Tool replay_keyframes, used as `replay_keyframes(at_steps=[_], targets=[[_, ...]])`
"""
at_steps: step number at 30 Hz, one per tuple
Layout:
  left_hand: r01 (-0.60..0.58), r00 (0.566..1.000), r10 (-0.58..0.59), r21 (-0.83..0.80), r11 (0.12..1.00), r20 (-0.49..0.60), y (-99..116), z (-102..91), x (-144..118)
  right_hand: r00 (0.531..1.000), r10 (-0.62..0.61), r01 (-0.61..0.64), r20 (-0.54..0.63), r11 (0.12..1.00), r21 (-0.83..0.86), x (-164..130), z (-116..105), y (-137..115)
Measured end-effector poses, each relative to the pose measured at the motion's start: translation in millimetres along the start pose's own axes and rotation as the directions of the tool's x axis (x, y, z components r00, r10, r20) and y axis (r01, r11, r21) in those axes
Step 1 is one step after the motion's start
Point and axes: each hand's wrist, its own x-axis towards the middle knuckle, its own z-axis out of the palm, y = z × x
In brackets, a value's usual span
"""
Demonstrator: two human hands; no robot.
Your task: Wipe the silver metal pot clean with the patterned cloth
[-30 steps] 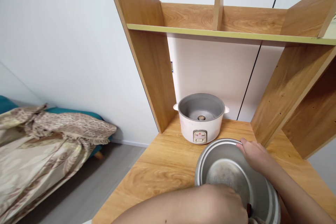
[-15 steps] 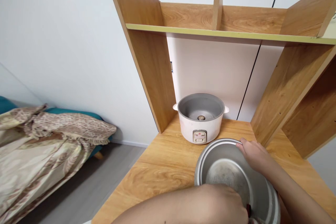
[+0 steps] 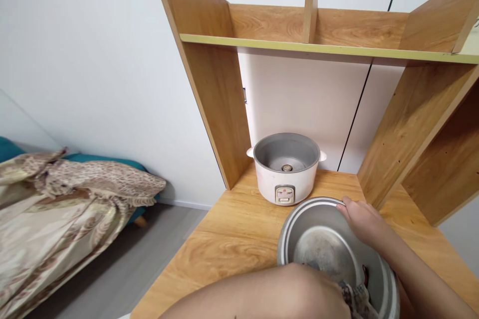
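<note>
From the head view, a round grey metal inner pot (image 3: 329, 254) sits on the light wooden tabletop (image 3: 232, 239), directly below and between both hands. The right hand (image 3: 364, 222) grips the pot's far right rim. The left hand (image 3: 318, 294) reaches inside, its grip closed on a patterned cloth (image 3: 357, 299) pressed against the near wall. Just behind stands a white rice cooker base (image 3: 286, 169), open-topped, under a wooden shelf (image 3: 329, 47).
</note>
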Motion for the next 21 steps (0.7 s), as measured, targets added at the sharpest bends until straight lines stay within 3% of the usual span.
replay_keyframes(at_steps=[4, 8, 10, 13, 21], targets=[[-0.146, 0.982, 0.133, 0.092, 0.985, 0.135, -3, -1.4, -3, 1.000, 0.003, -0.003, 0.013, 1.000, 0.006, 0, 1, 1], [-0.225, 0.974, 0.225, 0.168, 0.960, 0.018, -6, 2.9, -5, 1.000, 0.002, -0.002, 0.001, 1.000, 0.015, 0, 0, 0], [-0.210, 0.976, 0.216, 0.207, 0.955, -0.007, -7, 4.7, -3, 1.000, 0.011, -0.012, 0.008, 1.000, 0.022, 0, -1, -1], [-0.177, 0.984, 0.171, 0.226, 0.958, 0.046, -3, 1.9, -2, 1.000, 0.019, -0.019, 0.013, 0.999, 0.029, 0, -2, -1], [-0.068, 0.997, 0.059, 0.154, 0.986, 0.058, 4, -3.8, -2, 1.000, 0.015, -0.015, 0.015, 1.000, 0.021, 0, 0, 1]])
